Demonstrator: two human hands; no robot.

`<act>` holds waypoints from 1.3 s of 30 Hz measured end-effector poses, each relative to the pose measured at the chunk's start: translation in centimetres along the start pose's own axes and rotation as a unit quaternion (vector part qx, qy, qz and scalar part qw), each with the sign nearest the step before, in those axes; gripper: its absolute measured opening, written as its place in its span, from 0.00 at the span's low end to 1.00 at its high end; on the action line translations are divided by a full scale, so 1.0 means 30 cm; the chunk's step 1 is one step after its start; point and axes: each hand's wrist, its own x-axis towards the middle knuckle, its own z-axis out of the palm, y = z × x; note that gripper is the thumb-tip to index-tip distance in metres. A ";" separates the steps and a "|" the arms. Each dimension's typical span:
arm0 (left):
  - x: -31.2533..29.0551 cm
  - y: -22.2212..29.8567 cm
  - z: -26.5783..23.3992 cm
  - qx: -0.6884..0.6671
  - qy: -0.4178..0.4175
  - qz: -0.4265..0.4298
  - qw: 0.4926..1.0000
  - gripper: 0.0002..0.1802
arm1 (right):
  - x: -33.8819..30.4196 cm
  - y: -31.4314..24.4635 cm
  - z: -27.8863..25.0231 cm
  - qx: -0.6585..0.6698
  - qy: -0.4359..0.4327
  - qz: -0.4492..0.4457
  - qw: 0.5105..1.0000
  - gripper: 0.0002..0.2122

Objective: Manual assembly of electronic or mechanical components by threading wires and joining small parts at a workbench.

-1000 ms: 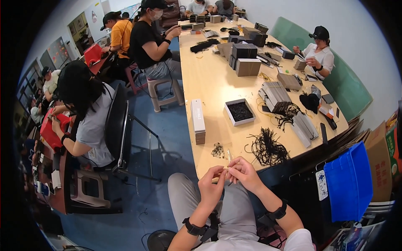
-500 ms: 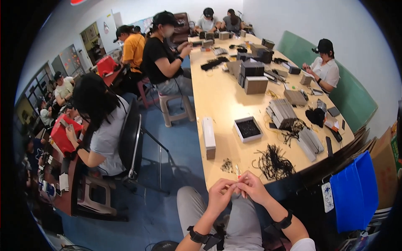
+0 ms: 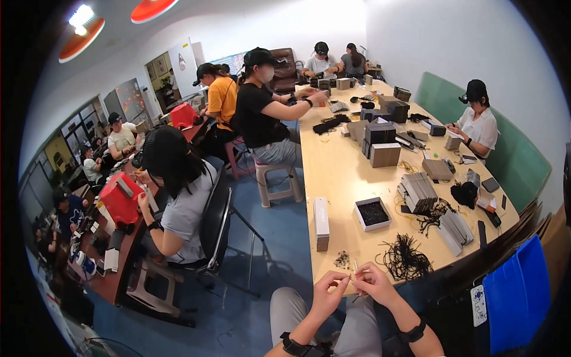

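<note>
The left hand [image 3: 329, 293] and the right hand [image 3: 376, 285] meet at the near edge of the pale wooden desk [image 3: 339, 178], above the person's grey trousers [image 3: 357, 333]. In both hands the thumb and forefinger are brought narrowly together, and between these fingers is a small piece [image 3: 351, 277], which is too small and too much covered by the fingertips for me to say its kind. Just beyond the hands a thin pale stick [image 3: 355, 265] shows, its lower end hidden by them, and beside it lies a scatter of tiny dark bits [image 3: 342, 260], hard to make out one by one. On the front of the tall pale stack [image 3: 321, 225] there are faint printed marks, but they are too blurred to be read. The white open box [image 3: 376, 226] holds a black mass whose separate pieces I cannot distinguish. To its right, near the edge, lies a tangle of black cords [image 3: 406, 257]. The white panel [image 3: 479, 305] carries a blue pattern, also unclear, and stands next to the blue bin [image 3: 517, 291]. Both forearms are cut off by the lower border.
</note>
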 end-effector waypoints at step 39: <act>-0.116 0.090 -0.018 -0.261 -0.203 -0.133 0.934 0.05 | -0.204 0.052 -0.079 -0.090 -0.051 -0.015 0.995 0.09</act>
